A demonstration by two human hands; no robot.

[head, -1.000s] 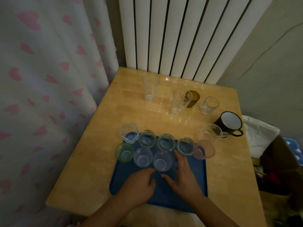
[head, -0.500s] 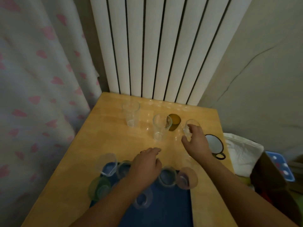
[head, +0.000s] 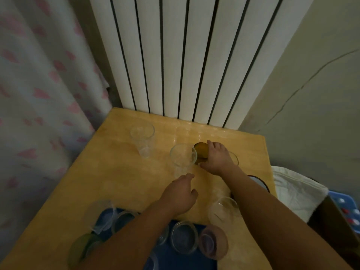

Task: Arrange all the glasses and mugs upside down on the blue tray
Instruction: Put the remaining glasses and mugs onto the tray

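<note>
- Right hand (head: 217,159) curled round the amber glass (head: 200,151) at about 12 o'clock on the table (head: 116,172), thumb on the near side, fingers over the far side.
- Left hand (head: 180,197) hovering mid-table, fingers loosely bent and reaching toward 12, gripping nothing.
- Two tall clear glasses upright, mouths up, long axis vertical: one (head: 183,157) touching the amber glass at its 9 o'clock, another (head: 143,139) further out toward 10.
- One small clear glass (head: 233,157) mostly hidden behind the right wrist.
- One dark mug (head: 260,182) peeking out at 3 o'clock by the right table edge, orientation hard to tell.
- One clear mug (head: 223,210) just off the tray's far right corner.
- Blue tray (head: 185,258) at 6 o'clock, at least five glasses bottoms-up along its far edge, arms covering some.
- Bare wood open between tray and the upright glasses; radiator (head: 185,55) tight against the far edge.
</note>
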